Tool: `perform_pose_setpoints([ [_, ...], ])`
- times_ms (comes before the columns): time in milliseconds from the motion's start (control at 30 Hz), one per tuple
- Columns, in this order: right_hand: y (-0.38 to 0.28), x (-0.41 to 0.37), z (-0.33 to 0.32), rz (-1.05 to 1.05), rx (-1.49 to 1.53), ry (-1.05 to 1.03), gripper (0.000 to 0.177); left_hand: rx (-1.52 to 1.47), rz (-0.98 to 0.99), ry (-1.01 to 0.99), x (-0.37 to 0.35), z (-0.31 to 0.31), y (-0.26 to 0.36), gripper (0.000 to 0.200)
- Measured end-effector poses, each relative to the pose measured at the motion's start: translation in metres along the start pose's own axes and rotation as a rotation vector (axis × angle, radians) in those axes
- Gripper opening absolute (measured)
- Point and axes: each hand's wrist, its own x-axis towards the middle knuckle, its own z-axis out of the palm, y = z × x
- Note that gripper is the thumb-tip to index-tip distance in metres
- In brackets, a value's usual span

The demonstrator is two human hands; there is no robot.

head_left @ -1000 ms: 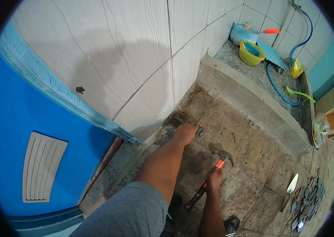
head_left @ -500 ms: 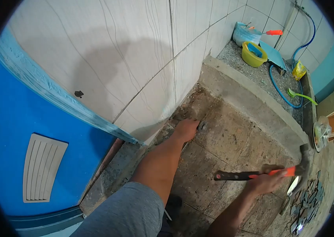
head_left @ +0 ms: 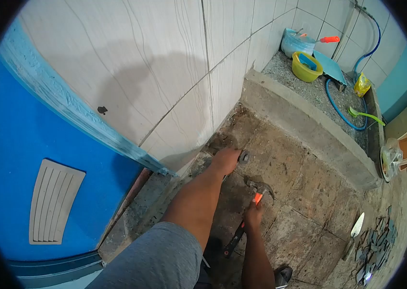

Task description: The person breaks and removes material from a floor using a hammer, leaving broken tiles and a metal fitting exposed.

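My right hand (head_left: pixel 253 216) is wrapped round the orange-and-black handle of a claw hammer (head_left: pixel 258 197), close to its metal head. The black end of the handle slants down towards my body. My left hand (head_left: pixel 226 161) is closed round what looks like a chisel, its round grey end (head_left: pixel 244 156) sticking out by the thumb side; most of its shaft is hidden by the hand. Hand and chisel are low by the foot of the tiled wall. The hammer head is just below and right of the chisel's end, apart from it.
Stained brown floor tiles (head_left: pixel 285 241) lie under both hands. A concrete curb (head_left: pixel 304 125) borders a ledge with a yellow tub (head_left: pixel 308 67) and a blue hose (head_left: pixel 338 108). A trowel (head_left: pixel 356 226) and tile shards (head_left: pixel 379 245) lie at right. A blue door (head_left: pixel 11 192) stands at left.
My right hand has swung the hammer from the far right down and left, beside my left hand. A shoe now shows at the bottom. My left hand stays nearly in place.
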Motion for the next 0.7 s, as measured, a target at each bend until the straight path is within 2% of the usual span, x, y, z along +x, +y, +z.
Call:
perform_pose_setpoints([
  [67,-0.009,-0.014,-0.009,0.066,0.117,-0.057,0.024,-0.012,-0.049,-0.09,-0.009,-0.005,0.006,0.036],
  [133,-0.037,-0.021,-0.014,0.185,0.289,-0.132,0.021,-0.014,-0.017,-0.025,-0.009,0.01,-0.001,0.036],
  [233,-0.067,-0.025,-0.034,0.134,0.242,-0.11,0.019,-0.056,-0.005,-0.001,-0.013,0.004,-0.002,0.035],
  [333,-0.114,-0.037,-0.057,-0.056,0.351,0.084,0.018,-0.065,-0.024,-0.013,-0.013,-0.013,0.003,0.03],
  [533,-0.246,-0.086,-0.12,-0.637,0.606,0.604,0.027,-0.03,-0.015,-0.04,-0.009,-0.017,0.002,0.028],
  [633,-0.249,-0.086,-0.116,-0.789,0.702,0.749,0.032,-0.039,-0.009,-0.011,-0.006,-0.01,0.001,0.026],
  [667,-0.222,-0.072,-0.112,-0.892,0.69,0.664,0.029,-0.039,-0.011,0.009,-0.005,-0.008,-0.001,0.024],
  [700,-0.205,-0.064,-0.088,-0.788,0.577,0.702,0.031,-0.052,0.003,0.023,-0.005,-0.008,-0.004,0.023],
])
